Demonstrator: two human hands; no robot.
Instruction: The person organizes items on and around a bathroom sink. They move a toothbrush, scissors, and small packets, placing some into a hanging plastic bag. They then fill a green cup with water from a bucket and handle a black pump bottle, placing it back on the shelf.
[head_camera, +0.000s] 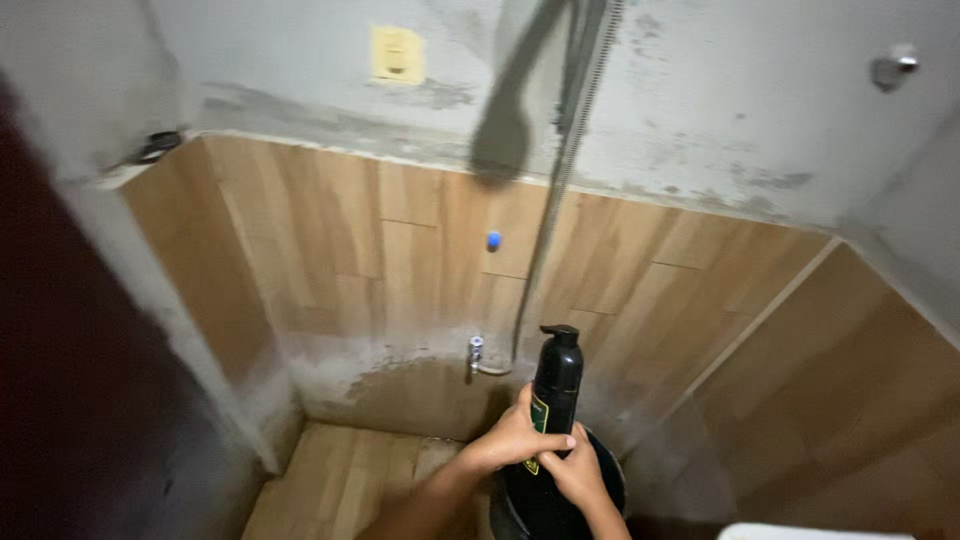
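Observation:
A tall black pump bottle (557, 375) stands upright above a black bucket (610, 480) near the bottom centre of the head view. My left hand (512, 438) wraps around the bottle's middle from the left, over its label. My right hand (577, 474) grips the bottle lower down from the right. The bottle's base is hidden behind my hands and the bucket's rim.
Wood-look tiles cover the lower walls and floor. A shower head (508, 130) hangs blurred at the top centre, its hose (545, 240) running down to a small wall tap (476, 352). A blue knob (493, 240) sits on the tiles. A white edge (810, 531) shows bottom right.

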